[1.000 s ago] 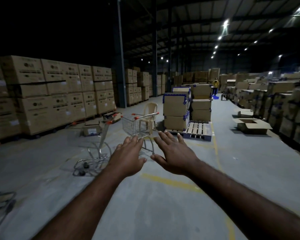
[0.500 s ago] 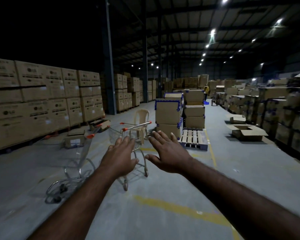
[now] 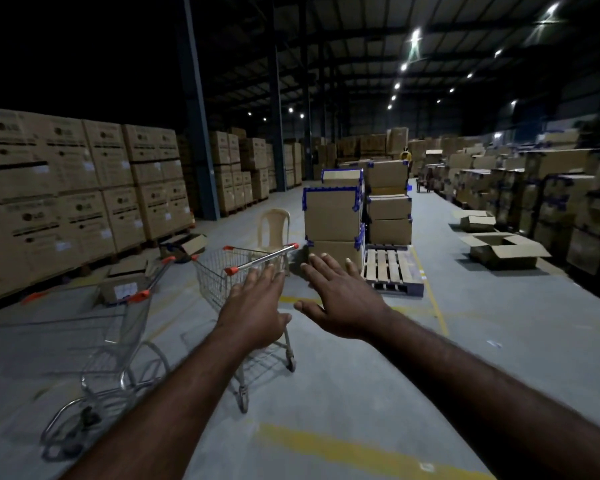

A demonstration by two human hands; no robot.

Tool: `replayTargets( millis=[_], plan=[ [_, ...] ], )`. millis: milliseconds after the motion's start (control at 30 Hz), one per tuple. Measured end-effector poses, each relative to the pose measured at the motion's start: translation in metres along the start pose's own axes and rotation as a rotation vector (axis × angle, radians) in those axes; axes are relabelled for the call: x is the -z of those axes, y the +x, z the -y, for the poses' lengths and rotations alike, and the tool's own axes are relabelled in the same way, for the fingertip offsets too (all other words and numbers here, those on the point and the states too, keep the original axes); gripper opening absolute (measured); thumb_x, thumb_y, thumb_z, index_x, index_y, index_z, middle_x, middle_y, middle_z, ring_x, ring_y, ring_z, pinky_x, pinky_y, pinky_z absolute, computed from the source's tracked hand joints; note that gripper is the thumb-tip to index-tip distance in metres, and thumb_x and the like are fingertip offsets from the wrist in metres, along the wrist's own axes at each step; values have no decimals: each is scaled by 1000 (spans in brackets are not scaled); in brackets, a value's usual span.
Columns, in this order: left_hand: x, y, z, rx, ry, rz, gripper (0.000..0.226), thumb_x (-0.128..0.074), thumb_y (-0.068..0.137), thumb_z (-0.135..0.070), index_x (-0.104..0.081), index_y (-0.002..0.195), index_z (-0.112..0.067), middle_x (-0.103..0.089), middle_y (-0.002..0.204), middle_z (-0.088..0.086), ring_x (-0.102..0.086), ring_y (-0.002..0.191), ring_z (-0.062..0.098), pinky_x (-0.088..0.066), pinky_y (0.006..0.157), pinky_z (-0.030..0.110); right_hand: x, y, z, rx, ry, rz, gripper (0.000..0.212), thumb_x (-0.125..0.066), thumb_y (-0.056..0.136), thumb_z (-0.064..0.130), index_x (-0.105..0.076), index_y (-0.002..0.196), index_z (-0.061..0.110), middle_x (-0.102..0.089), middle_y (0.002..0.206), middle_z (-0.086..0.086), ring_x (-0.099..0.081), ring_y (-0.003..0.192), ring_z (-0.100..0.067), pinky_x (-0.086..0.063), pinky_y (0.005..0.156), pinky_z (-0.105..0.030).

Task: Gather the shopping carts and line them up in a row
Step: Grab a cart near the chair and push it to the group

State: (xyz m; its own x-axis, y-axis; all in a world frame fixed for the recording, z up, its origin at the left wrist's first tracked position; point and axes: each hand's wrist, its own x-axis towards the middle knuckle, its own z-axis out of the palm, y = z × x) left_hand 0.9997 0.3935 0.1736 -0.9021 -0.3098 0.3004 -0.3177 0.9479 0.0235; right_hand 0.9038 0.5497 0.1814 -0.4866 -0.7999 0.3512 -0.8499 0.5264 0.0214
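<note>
Right, both my hands are out ahead of me and hold nothing. My left hand and right hand are palm-down, fingers straight and a little spread.

The nearer cart stands on the floor at my 12 o'clock. Its handle lies just under my left fingertips. I cannot tell whether they touch it. The handle is a shiny bar with orange end caps, slanting from near-left to far-right. The basket stretches away from it, so I judge the long axis runs toward about 10 o'clock, nose that way.

It looks like a thin wire frame on small wheels: stiff, fairly light when empty, quick to roll and to swing at the front. The smooth bar could slip under one palm. I would wrap both hands round it, set well apart, to steer.

A second cart sits at my 8 o'clock, just beside the first. It is too blurred to tell its heading surely. A chair stands at 12 o'clock beyond the basket, and a pallet lies at 1 o'clock.
</note>
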Motion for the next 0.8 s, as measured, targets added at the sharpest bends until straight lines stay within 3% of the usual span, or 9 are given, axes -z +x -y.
replayTargets(
  millis=[367,800],
  plan=[
    [-87,244,44,140,55,32,85,-57,94,-50,-10,158,-19,-4,167,3,-1,153,28,-13,122,51,-86,232,-157,117,57,31,79,-30,99,65,-5,161,22,-1,168,-3,2,154,-22,1,122,-53],
    [-201,462,142,219,48,66,86,-59,91,-51,-15,157,-20,-10,166,2,-6,152,27,-20,119,52,-217,456,-242,189,62,93,77,-29,99,66,-10,160,24,-5,168,-5,-1,154,-24,0,121,-52]
  ],
)
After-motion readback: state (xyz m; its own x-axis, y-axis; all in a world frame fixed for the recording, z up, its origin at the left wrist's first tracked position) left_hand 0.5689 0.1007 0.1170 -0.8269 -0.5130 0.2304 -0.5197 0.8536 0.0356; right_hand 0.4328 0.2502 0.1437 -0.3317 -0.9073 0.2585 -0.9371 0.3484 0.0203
